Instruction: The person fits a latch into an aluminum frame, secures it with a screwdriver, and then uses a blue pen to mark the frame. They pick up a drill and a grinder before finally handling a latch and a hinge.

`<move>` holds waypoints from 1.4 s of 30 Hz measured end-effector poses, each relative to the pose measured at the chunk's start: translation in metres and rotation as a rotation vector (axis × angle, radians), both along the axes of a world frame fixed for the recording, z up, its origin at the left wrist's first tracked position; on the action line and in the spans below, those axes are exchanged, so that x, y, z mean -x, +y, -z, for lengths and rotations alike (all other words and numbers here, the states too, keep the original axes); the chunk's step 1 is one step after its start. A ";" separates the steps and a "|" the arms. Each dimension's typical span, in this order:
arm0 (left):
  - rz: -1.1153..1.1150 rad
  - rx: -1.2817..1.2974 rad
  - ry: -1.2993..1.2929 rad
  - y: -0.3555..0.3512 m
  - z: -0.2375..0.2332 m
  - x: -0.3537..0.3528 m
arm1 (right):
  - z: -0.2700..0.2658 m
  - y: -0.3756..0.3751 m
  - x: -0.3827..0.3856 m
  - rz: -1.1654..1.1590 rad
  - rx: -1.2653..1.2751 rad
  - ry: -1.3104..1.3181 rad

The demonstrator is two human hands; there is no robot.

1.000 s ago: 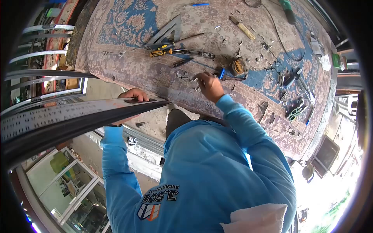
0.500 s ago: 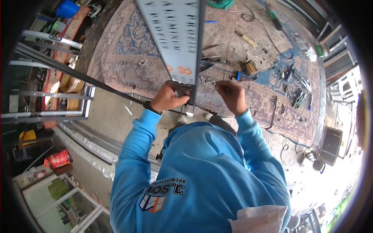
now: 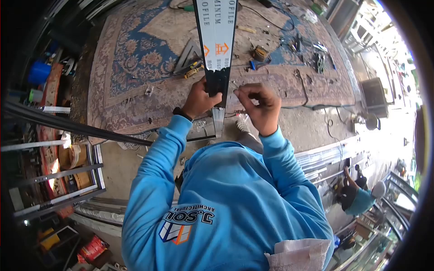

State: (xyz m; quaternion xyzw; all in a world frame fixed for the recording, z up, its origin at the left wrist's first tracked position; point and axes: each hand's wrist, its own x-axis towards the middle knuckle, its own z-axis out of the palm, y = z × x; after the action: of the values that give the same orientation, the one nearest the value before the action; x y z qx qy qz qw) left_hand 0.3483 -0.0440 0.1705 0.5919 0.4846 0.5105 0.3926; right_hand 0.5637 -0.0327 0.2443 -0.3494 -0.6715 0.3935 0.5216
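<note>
My left hand (image 3: 200, 99) is closed around the lower end of a dark aluminium profile (image 3: 219, 47), its thumb across the face. White printed film covers the profile's upper part and ends in a torn edge above the bare black section. Just right of the profile, my right hand (image 3: 261, 105) has thumb and forefinger pinched together. A tiny shiny tip shows by those fingers, too small to name. Below my left hand, a silvery end piece (image 3: 218, 116) extends from the profile near a long black bar (image 3: 90, 128) running off to the left.
A patterned rug (image 3: 122, 86) lies ahead, bearing a tape measure (image 3: 260, 53), a triangular square (image 3: 186, 58), a yellow-handled tool (image 3: 193, 72) and pliers (image 3: 320, 62). Metal frames (image 3: 58, 171) stand at left. Another person (image 3: 359, 198) crouches at right.
The view has swung, bringing the other person into sight at right. My right hand has come closer to the profile's edge. My left hand still grips the profile.
</note>
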 end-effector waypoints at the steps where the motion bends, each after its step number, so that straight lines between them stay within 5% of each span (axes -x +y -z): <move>1: 0.006 -0.016 0.027 0.001 0.000 0.001 | -0.002 -0.002 -0.002 0.017 0.003 -0.001; 39: 0.006 -0.143 0.030 0.009 0.010 0.001 | 0.015 0.012 0.044 0.020 -0.149 -0.014; 42: 0.009 -0.126 0.024 0.007 0.005 -0.001 | 0.025 0.015 0.047 0.004 0.070 0.140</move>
State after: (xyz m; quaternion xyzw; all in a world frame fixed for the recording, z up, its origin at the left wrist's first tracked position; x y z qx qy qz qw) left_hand 0.3490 -0.0370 0.1659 0.6236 0.4538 0.5310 0.3509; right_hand 0.5165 -0.0174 0.2197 -0.3403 -0.6185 0.4390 0.5558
